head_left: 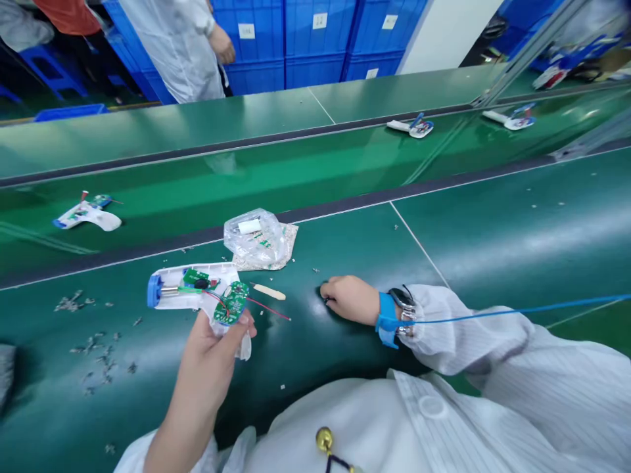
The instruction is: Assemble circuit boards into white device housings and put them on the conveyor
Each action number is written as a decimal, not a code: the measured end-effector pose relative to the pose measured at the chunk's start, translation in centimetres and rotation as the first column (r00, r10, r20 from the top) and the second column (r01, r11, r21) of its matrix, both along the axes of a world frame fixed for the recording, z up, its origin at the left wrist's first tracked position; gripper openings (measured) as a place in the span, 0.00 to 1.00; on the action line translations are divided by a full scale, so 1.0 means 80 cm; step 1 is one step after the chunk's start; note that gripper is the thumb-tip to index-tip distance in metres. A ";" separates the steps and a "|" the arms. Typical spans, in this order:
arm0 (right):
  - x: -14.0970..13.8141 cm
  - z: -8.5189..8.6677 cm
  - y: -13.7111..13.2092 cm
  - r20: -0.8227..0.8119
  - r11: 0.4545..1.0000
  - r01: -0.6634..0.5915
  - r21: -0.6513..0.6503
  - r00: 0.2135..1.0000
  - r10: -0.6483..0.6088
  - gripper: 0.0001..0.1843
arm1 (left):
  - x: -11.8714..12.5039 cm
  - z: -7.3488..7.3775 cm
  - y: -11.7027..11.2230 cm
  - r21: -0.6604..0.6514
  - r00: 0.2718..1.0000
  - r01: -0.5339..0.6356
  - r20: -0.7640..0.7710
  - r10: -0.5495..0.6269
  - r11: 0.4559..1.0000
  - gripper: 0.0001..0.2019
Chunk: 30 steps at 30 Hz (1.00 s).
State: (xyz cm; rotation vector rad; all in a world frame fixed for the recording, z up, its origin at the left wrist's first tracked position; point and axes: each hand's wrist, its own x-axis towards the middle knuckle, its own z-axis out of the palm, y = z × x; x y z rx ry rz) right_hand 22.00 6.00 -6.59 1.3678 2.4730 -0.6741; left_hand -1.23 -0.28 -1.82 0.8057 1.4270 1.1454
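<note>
The left hand [211, 345] grips the handle of a white plastic housing [227, 274], thumb by a green circuit board [231, 303]; the housing's blue end [154, 291] points to ten o'clock, and a thin red wire [270, 308] runs out from the board toward four. Between two and three o'clock from that hand, the right hand [351, 299] rests on the dark green worktop [340, 358], fingers curled in; whether they pinch anything I cannot tell. A blue strap [387, 318] circles the right wrist, its blue cord [493, 314] trailing to three o'clock. From the left hand again, a pale flat stick [269, 292] lies between one and two, and just past twelve a clear plastic bag [256, 246] sits on a tan speckled pad [290, 246]. Small metal pieces [104, 358] scatter around nine. Farther out, on the bright green belt [286, 161], a similar housing [91, 215] lies between ten and eleven, two more between one and two. Beyond, near twelve, stands a co-worker in white [177, 49] beside stacked blue crates [315, 46].
</note>
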 end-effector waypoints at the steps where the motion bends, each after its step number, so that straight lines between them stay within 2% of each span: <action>1: -0.001 0.000 0.001 0.007 1.000 -0.014 -0.006 1.000 0.014 0.10 | 0.005 -0.002 0.001 0.000 0.999 -0.032 0.015 0.032 0.999 0.10; 4: -0.002 0.004 0.004 0.020 0.999 -0.046 -0.002 0.999 0.046 0.11 | 0.021 -0.008 0.003 -0.011 0.992 -0.093 0.085 0.093 0.996 0.11; 8: -0.002 0.005 0.001 0.041 0.997 -0.076 0.024 0.996 0.075 0.12 | 0.040 -0.016 0.009 -0.026 0.984 -0.086 0.156 0.089 0.996 0.12; 15: -0.004 -0.008 -0.005 -0.006 0.992 -0.102 0.070 0.995 0.103 0.11 | 0.048 -0.021 0.012 -0.097 0.972 -0.089 0.208 0.107 0.991 0.13; 17: -0.003 -0.002 -0.004 -0.057 0.992 -0.094 0.081 0.993 0.099 0.10 | 0.050 -0.022 0.012 -0.113 0.967 -0.097 0.223 0.120 0.989 0.14; 20: -0.002 0.026 -0.006 -0.171 0.990 -0.096 0.102 0.979 0.112 0.08 | 0.056 -0.020 0.013 -0.132 0.959 -0.085 0.257 0.117 0.988 0.14; 22: -0.006 0.052 -0.010 -0.347 0.985 -0.087 0.148 0.928 0.134 0.06 | 0.061 -0.015 0.014 -0.135 0.952 -0.061 0.289 0.098 0.989 0.13; 25: -0.021 0.083 -0.016 -0.646 0.975 -0.036 0.219 0.744 0.173 0.06 | 0.069 -0.001 0.014 -0.121 0.933 -0.008 0.355 0.051 0.993 0.13; 27: -0.032 0.093 -0.017 -0.722 0.977 -0.035 0.211 0.668 0.180 0.07 | 0.072 0.009 0.013 -0.113 0.904 0.021 0.427 0.029 0.993 0.13; 30: -0.043 0.096 -0.015 -0.736 0.982 -0.069 0.177 0.653 0.179 0.08 | 0.073 0.019 0.011 -0.105 0.834 0.052 0.551 0.015 0.993 0.13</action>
